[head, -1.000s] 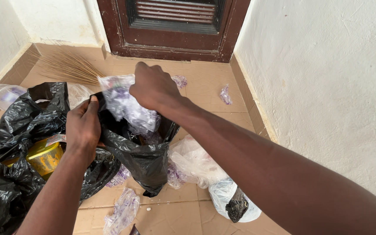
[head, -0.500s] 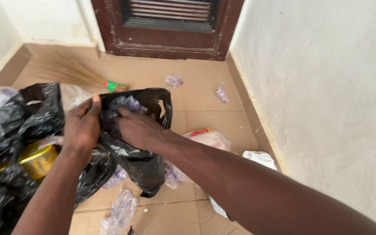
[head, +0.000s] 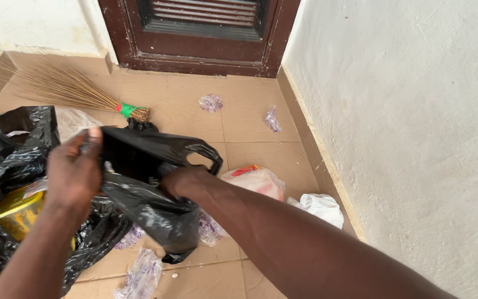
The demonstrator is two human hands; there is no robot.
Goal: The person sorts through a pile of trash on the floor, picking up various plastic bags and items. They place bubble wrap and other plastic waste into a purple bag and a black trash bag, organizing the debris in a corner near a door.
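My left hand [head: 73,174] pinches the rim of a small black plastic bag [head: 156,207] and holds it open above the tiled floor. My right hand [head: 181,180] reaches down into the bag's mouth, and its fingers are hidden inside. I cannot see whether it holds anything in there. The bag's handle loop [head: 206,155] sticks out to the right of my wrist. Crumpled clear plastic wrappers [head: 211,230] lie on the floor under the bag.
A bigger black bag [head: 6,160] with a yellow tub [head: 17,210] sits at left. A straw broom [head: 70,91] lies near the dark wooden door [head: 200,33]. Loose clear wrappers [head: 210,102], a pale bag [head: 258,180] and a white bag [head: 322,207] lie by the right wall.
My right hand held a clump of clear wrappers above the bag, then pushed it down inside. The left hand kept its grip on the rim. The view shifted right.
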